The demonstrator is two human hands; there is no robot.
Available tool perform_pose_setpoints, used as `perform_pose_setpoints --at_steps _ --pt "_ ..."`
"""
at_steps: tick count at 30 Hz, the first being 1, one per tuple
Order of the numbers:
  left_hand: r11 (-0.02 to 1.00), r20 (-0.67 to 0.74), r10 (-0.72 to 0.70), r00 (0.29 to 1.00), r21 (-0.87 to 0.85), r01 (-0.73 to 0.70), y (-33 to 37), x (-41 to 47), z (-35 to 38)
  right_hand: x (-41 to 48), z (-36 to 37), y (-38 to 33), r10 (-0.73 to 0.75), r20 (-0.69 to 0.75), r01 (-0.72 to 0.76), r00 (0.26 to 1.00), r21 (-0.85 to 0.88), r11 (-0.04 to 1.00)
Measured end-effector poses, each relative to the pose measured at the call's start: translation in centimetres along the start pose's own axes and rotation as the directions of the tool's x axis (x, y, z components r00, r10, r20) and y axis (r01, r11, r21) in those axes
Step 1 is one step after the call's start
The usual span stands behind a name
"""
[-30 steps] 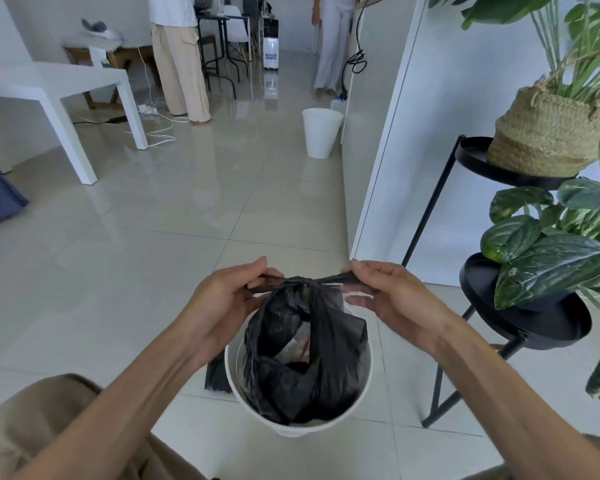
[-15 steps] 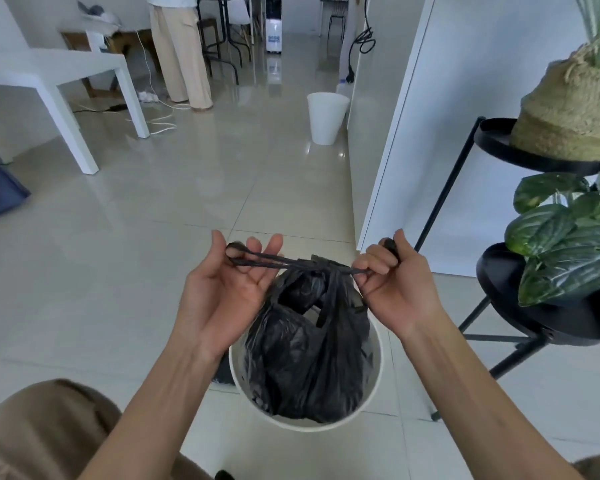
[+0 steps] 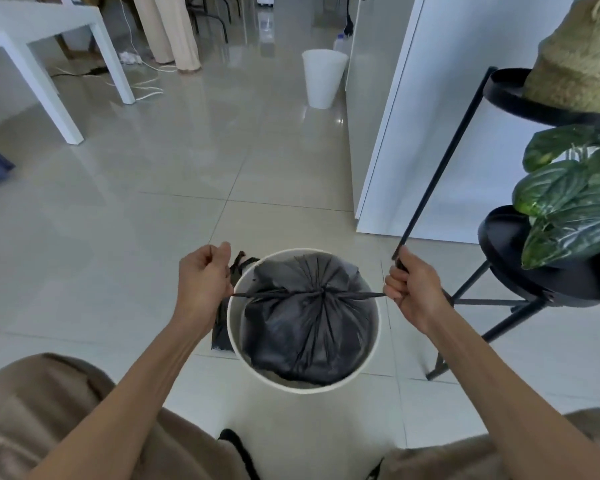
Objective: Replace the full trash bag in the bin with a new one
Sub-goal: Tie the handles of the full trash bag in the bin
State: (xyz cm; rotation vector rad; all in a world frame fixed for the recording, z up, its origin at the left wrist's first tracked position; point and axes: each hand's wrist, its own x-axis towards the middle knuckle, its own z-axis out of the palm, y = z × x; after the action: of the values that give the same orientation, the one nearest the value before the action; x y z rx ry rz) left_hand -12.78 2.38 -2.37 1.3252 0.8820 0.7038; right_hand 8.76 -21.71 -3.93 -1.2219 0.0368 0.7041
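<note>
A white round bin stands on the floor between my knees. Inside it sits a full black trash bag, gathered to a knot at its top. Two stretched black bag ends run sideways from the knot. My left hand grips the left end in a fist beside the bin's left rim. My right hand grips the right end in a fist beside the right rim. A flat black bag lies on the floor behind the bin's left side, partly hidden by it.
A black metal plant stand with leafy plants and a woven basket pot stands close on the right. A white wall panel is ahead right, a second white bin farther back, a white table far left, a person's legs beyond.
Both hands have pulled apart sideways, drawing the bag's ends taut and cinching the knot tight. The bag top has dropped lower into the bin, and my view now looks more steeply down.
</note>
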Motion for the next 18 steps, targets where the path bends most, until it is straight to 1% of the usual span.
perform_pose_setpoints --at_steps 4,5,6,7,8,9,10,11,12,13,14,15,16,17,18 --pt "0.990 -0.130 -0.013 0.991 0.135 0.031 -1.3 1.1 -0.3 0.9 0.0 1.4 0.025 -0.087 -0.024 0.996 0.004 1.000" --pt "0.976 -0.137 0.019 0.990 0.218 0.012 -1.3 1.2 -0.2 0.9 0.3 1.4 0.033 -0.118 -0.033 0.992 0.001 0.999" --pt "0.940 -0.116 0.079 0.990 0.339 -0.035 -1.5 1.2 -0.1 0.8 0.7 1.7 0.038 -0.147 -0.041 0.988 -0.022 0.999" --pt "0.867 -0.048 0.155 0.987 0.486 -0.112 -1.3 1.0 0.1 0.6 1.2 1.7 0.011 -0.166 -0.027 0.986 -0.092 0.995" --pt "0.765 0.062 0.210 0.976 0.611 -0.204 -1.2 0.7 0.2 0.4 1.8 1.7 -0.050 -0.161 0.011 0.986 -0.235 0.972" --pt "0.658 0.186 0.236 0.954 0.691 -0.298 -0.8 0.2 0.6 0.0 2.1 1.6 -0.139 -0.122 0.074 0.983 -0.434 0.898" --pt "0.574 0.300 0.239 0.924 0.723 -0.383 -0.2 -0.2 0.7 -0.4 2.4 1.3 -0.228 -0.035 0.156 0.973 -0.625 0.765" --pt "0.517 0.393 0.230 0.891 0.726 -0.453 0.8 -0.6 0.9 -1.1 2.9 0.7 -0.279 0.095 0.251 0.956 -0.757 0.603" --pt "0.476 0.473 0.219 0.853 0.712 -0.517 1.9 -1.3 1.2 -2.2 3.2 -0.1 -0.256 0.243 0.337 0.936 -0.830 0.444" --pt "0.418 0.543 0.193 0.817 0.708 -0.569 3.3 -1.9 1.3 -3.2 3.8 -1.0 -0.181 0.372 0.410 0.910 -0.867 0.284" --pt "0.339 0.616 0.151 0.773 0.703 -0.626 4.6 -2.8 1.7 -4.5 4.0 -2.0 -0.103 0.455 0.465 0.885 -0.877 0.121" --pt "0.243 0.677 0.095 0.730 0.695 -0.677 6.0 -3.6 2.2 -5.7 4.4 -3.0 -0.052 0.507 0.506 0.860 -0.862 -0.034" --pt "0.144 0.726 0.040 0.687 0.676 -0.723 7.4 -4.4 2.6 -6.7 4.7 -4.0 -0.037 0.535 0.524 0.844 -0.837 -0.159" --pt "0.063 0.764 0.002 0.645 0.644 -0.763 8.6 -5.4 3.2 -7.8 4.6 -5.1 -0.056 0.543 0.514 0.838 -0.819 -0.257" --pt "-0.002 0.786 -0.005 0.618 0.618 -0.786 9.9 -6.2 3.8 -8.9 4.4 -6.3 -0.093 0.548 0.493 0.831 -0.804 -0.332"
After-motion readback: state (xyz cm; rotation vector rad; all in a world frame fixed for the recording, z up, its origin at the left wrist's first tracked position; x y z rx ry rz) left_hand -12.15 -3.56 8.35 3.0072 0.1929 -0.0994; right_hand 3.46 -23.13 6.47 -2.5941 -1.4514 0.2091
